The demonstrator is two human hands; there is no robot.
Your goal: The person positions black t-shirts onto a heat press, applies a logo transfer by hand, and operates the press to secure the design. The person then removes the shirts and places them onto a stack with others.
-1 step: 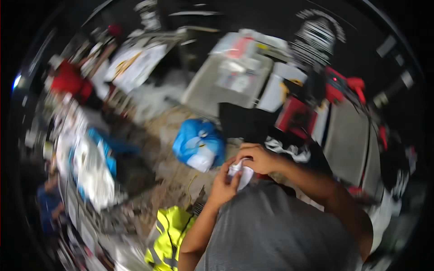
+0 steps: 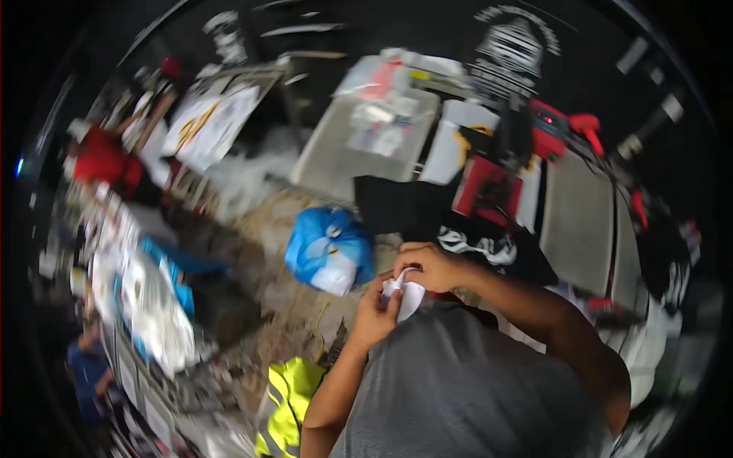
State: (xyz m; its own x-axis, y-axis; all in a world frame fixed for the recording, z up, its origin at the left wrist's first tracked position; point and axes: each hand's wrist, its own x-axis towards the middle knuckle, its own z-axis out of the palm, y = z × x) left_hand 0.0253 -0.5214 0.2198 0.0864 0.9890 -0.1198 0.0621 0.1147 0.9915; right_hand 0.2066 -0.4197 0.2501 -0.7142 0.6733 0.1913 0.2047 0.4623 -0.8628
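Observation:
Close in front of my body, both hands work on a small white piece, thin like paper or cloth; its exact kind I cannot make out. My left hand pinches its left edge between thumb and fingers. From the right, my right hand bends over its upper edge with curled fingertips, partly covering it. A black garment with a white print lies just beyond my right hand. Left of my hands sits a tied blue plastic bag with something white at its front.
A grey board beyond carries clear plastic packets. At the right stand a red control box and another grey board. A yellow reflective vest lies near my left forearm. A person in red is at far left.
The view has turned slightly, so the background sits a little further left. Both hands keep hold of the white piece, with only a small finger movement.

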